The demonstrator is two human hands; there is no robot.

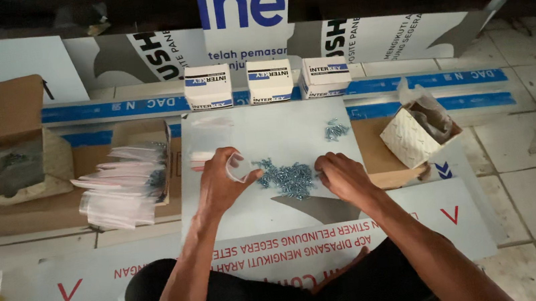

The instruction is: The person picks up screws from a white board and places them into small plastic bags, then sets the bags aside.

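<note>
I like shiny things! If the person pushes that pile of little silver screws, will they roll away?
Probably not far. The screws lie tangled in a loose heap on a flat white panel, so a push from the right hand would likely scatter them. Some already lie apart. Being metal, they are probably heavy for their size.

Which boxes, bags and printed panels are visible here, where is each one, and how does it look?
Three small boxes: row at the board's far edge, white with blue bands.
Open carton: right of the right hand, white, plastic liner.
Brown carton: far left, flap raised.
Clear bags: stacked left of the left hand, which holds a small bag.
Printed panels: behind, white with blue and black lettering.
</note>
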